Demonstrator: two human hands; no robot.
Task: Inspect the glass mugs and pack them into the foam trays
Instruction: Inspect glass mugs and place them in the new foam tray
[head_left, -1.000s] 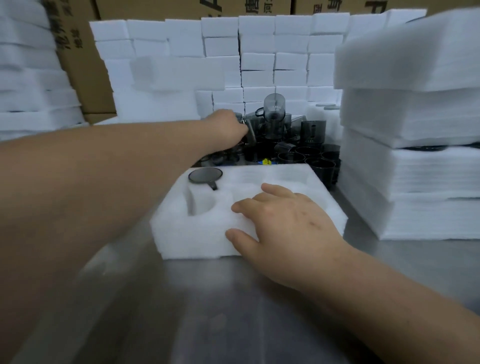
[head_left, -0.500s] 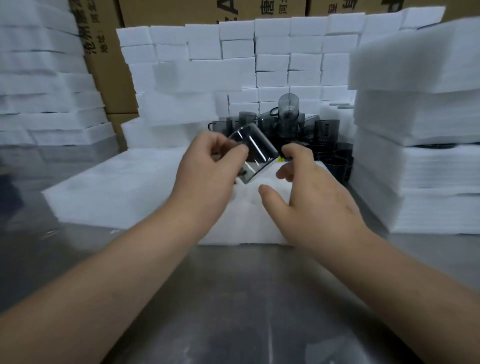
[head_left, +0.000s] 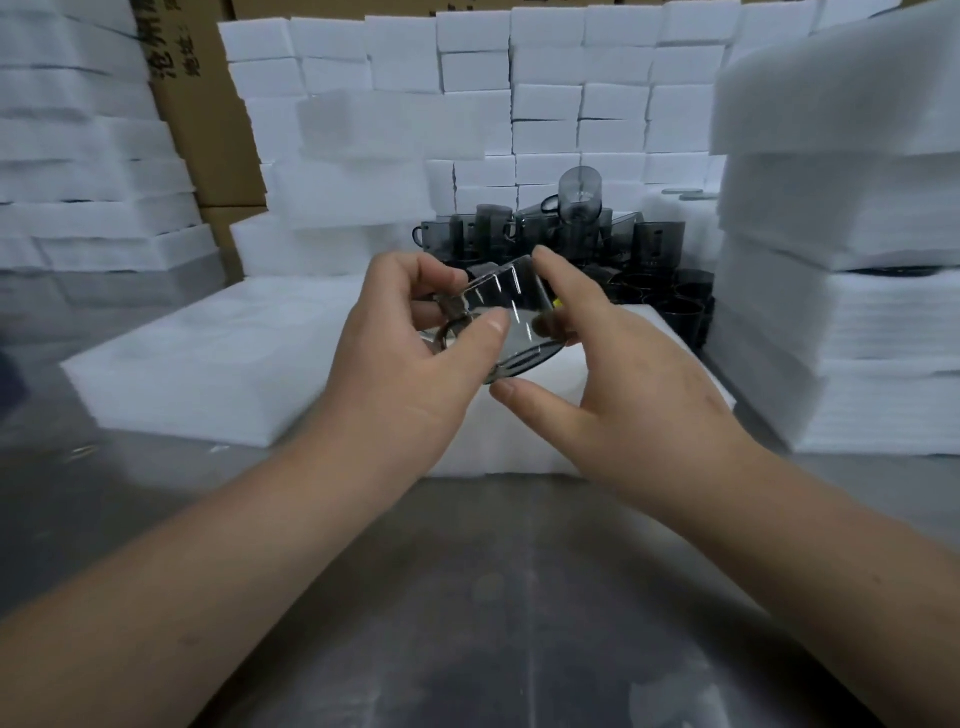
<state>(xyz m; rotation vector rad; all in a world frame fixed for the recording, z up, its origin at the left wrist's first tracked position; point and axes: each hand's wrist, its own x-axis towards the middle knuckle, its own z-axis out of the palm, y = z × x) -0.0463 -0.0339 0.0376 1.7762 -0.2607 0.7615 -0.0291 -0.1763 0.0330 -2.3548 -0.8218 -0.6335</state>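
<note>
A smoky grey glass mug (head_left: 506, 317) is held tilted above the white foam tray (head_left: 639, 353) in the middle of the view. My left hand (head_left: 410, 343) pinches it at the handle side, thumb across its wall. My right hand (head_left: 597, 364) curls round the mug's other end, index finger over the top and thumb under the rim. Behind them a pile of the same dark glass mugs (head_left: 571, 234) stands against the foam blocks. The tray's pockets are hidden by my hands.
A flat foam sheet (head_left: 197, 358) lies to the left of the tray on the grey metal table (head_left: 493, 597). Tall stacks of foam trays (head_left: 841, 260) rise on the right and on the left (head_left: 78, 156). A wall of foam blocks (head_left: 545, 104) and cardboard boxes (head_left: 202, 119) closes the back.
My left hand lifted a mug from the pile and brought it over the tray. My right hand left the tray and closed round the mug's other end.
</note>
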